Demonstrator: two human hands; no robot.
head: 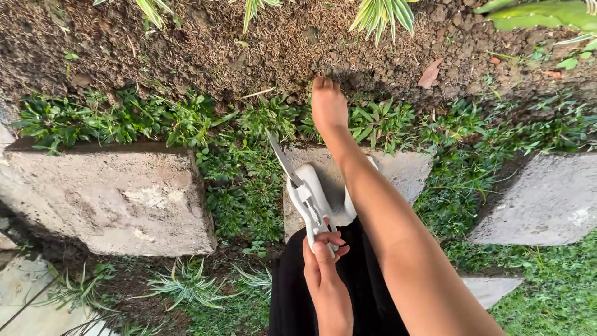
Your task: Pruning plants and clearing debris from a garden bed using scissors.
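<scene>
The left hand (pixel 323 261) comes up from the bottom edge of the view, its grip clamped on the white handles of a pair of shears (pixel 305 193). The fingers (pixel 333 239) wrap the lower end of the handles. The grey blade points up and to the left, its tip over the green weeds (pixel 242 168) just off the near left corner of the middle slab (pixel 404 171). The handles lie over that slab's left part.

The right arm crosses the view from the lower right toward the top middle, passing over the middle slab. The right hand (pixel 328 106) is at the far edge of the weed strip, where the greenery meets the bare soil (pixel 249 43). Its fingers are curled downward into the plants at the soil line; whether the grip is clamped on a stem or only pressing into the weeds cannot be told, since the fingertips are hidden.

A black garment (pixel 317 292) shows at the bottom edge, under both arms. A larger slab (pixel 112 199) lies to the left, apart from the middle one with weeds filling the gap, and a third slab (pixel 541 199) lies at the right edge. A dry leaf (pixel 429 74) rests on the soil to the upper right of the right hand. Striped grassy plants (pixel 186 286) grow below the left slab.
</scene>
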